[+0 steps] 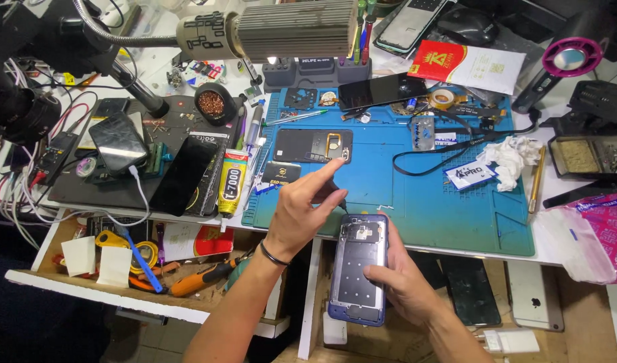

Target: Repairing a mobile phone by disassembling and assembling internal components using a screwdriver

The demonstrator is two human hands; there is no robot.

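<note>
- Nearest the camera, a right hand [404,282] is clamped around the lower half of an opened blue phone [359,269], its back cover off and its inner frame facing up, held over the front edge of the worktop [557,250].
- A left hand [301,212], with a dark band at the wrist, pinches a thin dark tool [342,204] whose tip meets the phone's top end near the camera opening; the index finger points away, straight.
- Left of the arms, an open drawer [86,282] holds an orange-handled tool [197,279], blue tweezers and paper scraps.
- Under the right forearm, a dark phone [471,290] and a silver phone [533,296] lie on a lower shelf.
- Beyond the hands, a blue mat [443,202] covers the worktop, carrying a black back cover [313,145], a black strap and a crumpled white tissue [511,156].
- Left of the mat stand a yellow glue tube [232,181] and two dark phones on a black pad.
- At the far edge, a ribbed grey lamp head [281,30] hangs on a flexible neck.
</note>
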